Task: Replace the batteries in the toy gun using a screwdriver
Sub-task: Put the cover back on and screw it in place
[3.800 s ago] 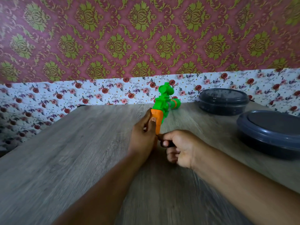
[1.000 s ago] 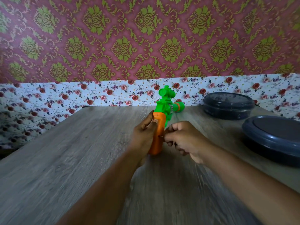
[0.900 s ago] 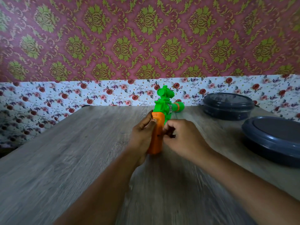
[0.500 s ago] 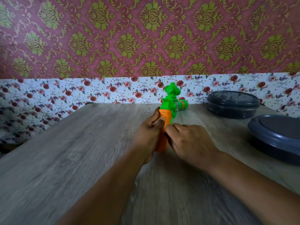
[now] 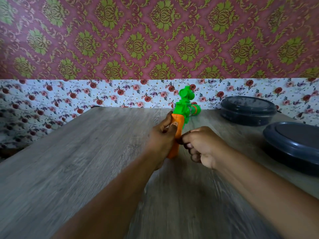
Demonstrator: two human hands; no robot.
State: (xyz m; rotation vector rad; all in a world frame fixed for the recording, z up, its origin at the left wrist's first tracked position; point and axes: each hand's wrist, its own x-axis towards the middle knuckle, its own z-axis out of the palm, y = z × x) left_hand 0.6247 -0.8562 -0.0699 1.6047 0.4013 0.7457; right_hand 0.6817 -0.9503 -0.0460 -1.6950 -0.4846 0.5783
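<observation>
Toy gun [image 5: 179, 123] lies long axis near-to-far; left hand [image 5: 162, 140] grips its orange handle, right hand [image 5: 203, 147] curled just right, pinching something dark, unidentifiable.

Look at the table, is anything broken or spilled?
No, nothing stands out. The left hand grips the toy gun by its orange handle, and the right hand is curled beside it. Two dark containers sit closed on the table.

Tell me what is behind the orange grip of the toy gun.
Behind the orange grip rises the toy's green body, then floral wallpaper. The left hand covers the grip's left side; nothing there shows.
</observation>
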